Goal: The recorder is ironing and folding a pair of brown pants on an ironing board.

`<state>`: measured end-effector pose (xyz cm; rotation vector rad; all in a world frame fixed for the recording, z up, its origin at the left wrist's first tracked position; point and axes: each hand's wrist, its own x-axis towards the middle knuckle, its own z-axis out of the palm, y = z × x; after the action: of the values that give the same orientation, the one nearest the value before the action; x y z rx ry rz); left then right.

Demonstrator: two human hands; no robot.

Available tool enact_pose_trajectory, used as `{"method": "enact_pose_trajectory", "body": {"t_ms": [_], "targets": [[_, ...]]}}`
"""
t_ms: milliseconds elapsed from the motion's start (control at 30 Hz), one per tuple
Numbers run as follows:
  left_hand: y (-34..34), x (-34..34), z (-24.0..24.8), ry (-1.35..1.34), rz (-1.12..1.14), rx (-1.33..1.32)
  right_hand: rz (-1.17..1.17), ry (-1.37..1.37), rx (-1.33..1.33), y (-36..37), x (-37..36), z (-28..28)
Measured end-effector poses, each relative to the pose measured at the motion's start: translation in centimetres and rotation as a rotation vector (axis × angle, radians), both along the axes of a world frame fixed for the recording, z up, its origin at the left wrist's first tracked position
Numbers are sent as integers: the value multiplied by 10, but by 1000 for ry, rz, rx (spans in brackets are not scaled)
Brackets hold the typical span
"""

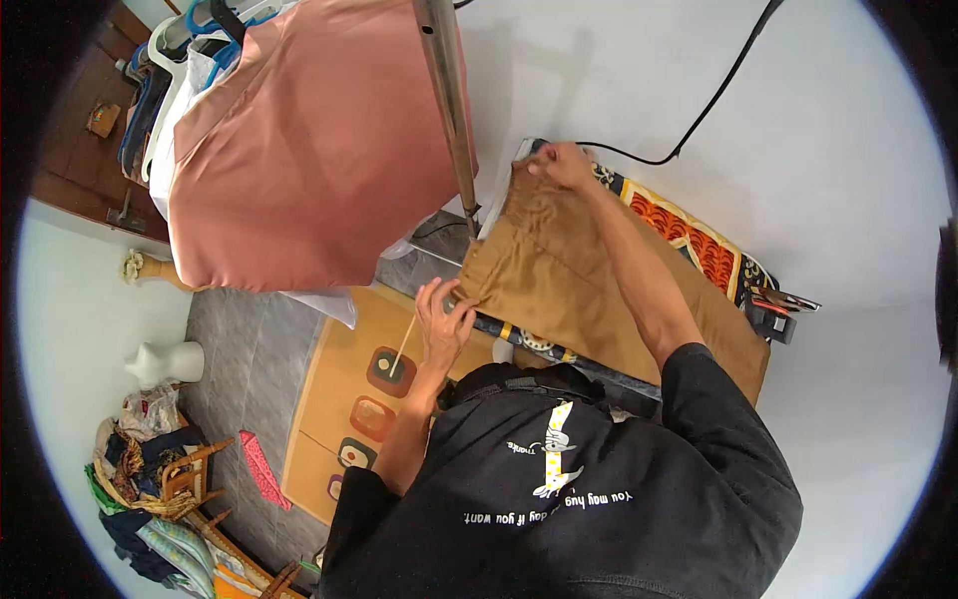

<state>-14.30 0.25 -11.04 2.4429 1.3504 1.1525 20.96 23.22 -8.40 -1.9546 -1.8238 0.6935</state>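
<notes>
A brown garment (559,265) lies spread over an ironing board with a patterned cover (689,235), wrinkled toward its left end. My right hand (564,165) is closed on the garment's far left corner, thumb and fingers pinched together. At the near left corner, my left hand (444,324) has its thumb and fingertips on the cloth's edge, seemingly pinching it; the other fingers are slightly spread. What lies under the garment is mostly hidden.
An iron-like black and red thing (773,314) stands at the board's right end. A pink garment (319,150) hangs at the left beside a metal pole (449,100). A black cord (718,95) runs along the wall. Below lies a tan mat (329,399); clothes-filled baskets (160,469) stand lower left.
</notes>
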Motion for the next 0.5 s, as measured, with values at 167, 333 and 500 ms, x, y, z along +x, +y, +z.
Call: {"method": "enact_pose_trajectory", "body": {"t_ms": [167, 333, 500], "targets": [[24, -7, 27, 191, -24, -3, -176, -357, 497, -25, -42, 7], [17, -16, 36, 240, -61, -96, -218, -53, 534, -145, -71, 38], [10, 43, 39, 164, -306, -106, -692, -79, 468, -363, 17, 39]]}}
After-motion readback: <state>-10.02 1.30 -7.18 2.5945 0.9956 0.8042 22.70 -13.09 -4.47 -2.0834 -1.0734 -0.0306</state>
